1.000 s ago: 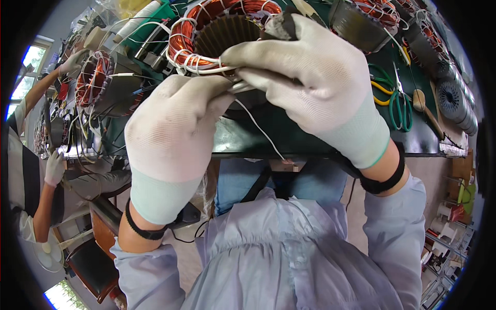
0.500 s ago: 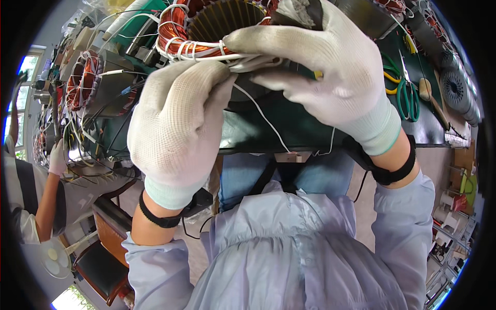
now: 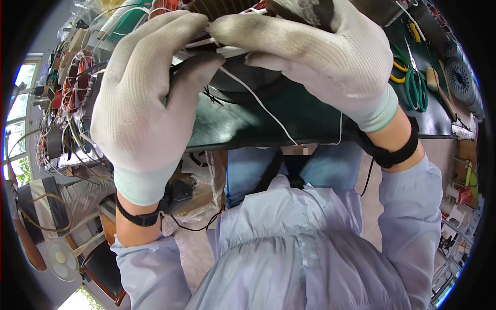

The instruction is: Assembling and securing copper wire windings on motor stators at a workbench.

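Observation:
At the top of the head view, a motor stator [image 3: 219, 7] with copper windings is mostly hidden behind my gloved hands. White sleeved leads [image 3: 232, 51] lie along its near edge, between the hands. My left hand [image 3: 147, 90] curls around the leads from the left, fingers above and thumb below. From the right, my right hand [image 3: 330, 64] closes on them with its forefinger above and thumb underneath. A thin white cord [image 3: 258, 103] hangs from beside my left thumb tip to the table edge, then loops up toward my right wrist. The exact finger contact is partly hidden.
Green-handled scissors [image 3: 415, 88] and a wooden-handled tool [image 3: 433, 80] lie right on the dark green table [image 3: 222, 126]. Another wound stator [image 3: 77, 82] and tangled wires stand left. Metal cylinders [image 3: 460, 77] line the far right. A fan [image 3: 62, 259] stands lower left.
My left hand has moved left and up, its fingers now over the stator's near edge. My right hand has shifted slightly. The stator sits higher in view, more covered.

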`<state>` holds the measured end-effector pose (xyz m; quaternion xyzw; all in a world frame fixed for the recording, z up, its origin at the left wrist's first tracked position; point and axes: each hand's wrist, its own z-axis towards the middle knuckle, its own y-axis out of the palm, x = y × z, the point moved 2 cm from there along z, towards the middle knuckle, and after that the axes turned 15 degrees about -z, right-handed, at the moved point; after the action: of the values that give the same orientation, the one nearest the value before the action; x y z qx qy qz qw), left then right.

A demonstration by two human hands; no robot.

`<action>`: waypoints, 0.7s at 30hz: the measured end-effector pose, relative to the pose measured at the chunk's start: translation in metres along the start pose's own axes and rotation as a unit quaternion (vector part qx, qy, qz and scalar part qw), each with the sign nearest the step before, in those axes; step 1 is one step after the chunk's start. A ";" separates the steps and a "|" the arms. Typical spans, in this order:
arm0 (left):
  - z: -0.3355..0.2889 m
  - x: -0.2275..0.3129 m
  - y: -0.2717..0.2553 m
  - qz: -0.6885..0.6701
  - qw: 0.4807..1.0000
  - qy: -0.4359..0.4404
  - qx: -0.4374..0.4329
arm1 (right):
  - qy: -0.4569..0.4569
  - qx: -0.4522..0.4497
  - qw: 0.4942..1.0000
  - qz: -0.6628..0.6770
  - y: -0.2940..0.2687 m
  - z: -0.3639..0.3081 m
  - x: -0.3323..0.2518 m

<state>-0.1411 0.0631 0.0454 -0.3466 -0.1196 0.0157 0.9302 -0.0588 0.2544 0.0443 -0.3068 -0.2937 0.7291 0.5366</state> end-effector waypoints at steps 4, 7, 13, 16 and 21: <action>0.004 -0.007 -0.002 -0.049 0.999 0.005 -0.013 | 0.174 -0.005 0.971 0.162 -0.017 0.009 -0.020; 0.002 -0.010 -0.003 -0.094 0.995 0.013 -0.006 | 0.206 -0.003 0.957 0.204 -0.007 0.009 -0.024; -0.003 -0.007 0.000 -0.247 0.946 -0.207 -0.010 | 0.181 -0.025 0.817 0.547 0.017 -0.006 0.019; 0.001 -0.023 0.002 -0.138 0.982 0.116 -0.058 | 0.383 -0.061 0.802 0.454 -0.004 0.008 -0.020; 0.003 -0.009 -0.002 0.006 0.991 0.087 -0.101 | 0.423 -0.089 0.752 0.498 0.000 0.007 -0.016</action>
<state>-0.1512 0.0624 0.0469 -0.4396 -0.0373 -0.0214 0.8972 -0.0603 0.2379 0.0510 -0.7329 0.0942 0.6596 0.1375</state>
